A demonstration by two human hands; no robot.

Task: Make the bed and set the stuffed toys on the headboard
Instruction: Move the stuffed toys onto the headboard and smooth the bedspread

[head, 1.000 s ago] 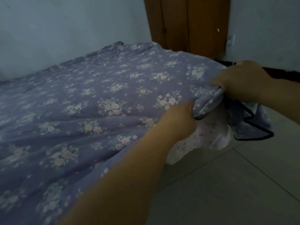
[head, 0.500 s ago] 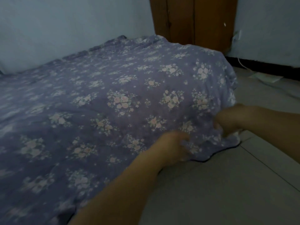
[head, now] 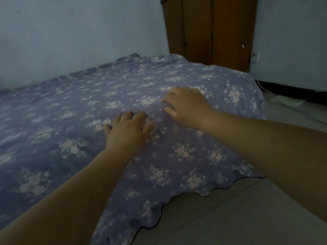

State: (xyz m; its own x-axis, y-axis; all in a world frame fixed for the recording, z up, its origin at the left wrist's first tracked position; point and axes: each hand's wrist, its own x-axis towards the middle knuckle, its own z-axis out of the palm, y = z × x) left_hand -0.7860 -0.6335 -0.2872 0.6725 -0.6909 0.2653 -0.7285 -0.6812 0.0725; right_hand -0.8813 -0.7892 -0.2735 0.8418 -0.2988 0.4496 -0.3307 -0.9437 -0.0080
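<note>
Both hands have left the cover's hem and moved up onto the bed. Left hand (head: 128,129) and right hand (head: 185,103), at 1 o'clock from it, press flat, fingers spread, on the cover (head: 177,156). Soft and light, it should smooth easily; best pulled by its scalloped edge.

- Pale blue-grey walls (head: 70,36) met in a dim room.
- A brown wooden wardrobe (head: 210,30) stood in the corner.
- Grey tiled floor (head: 230,218) lay beside the bed (head: 53,121).
</note>
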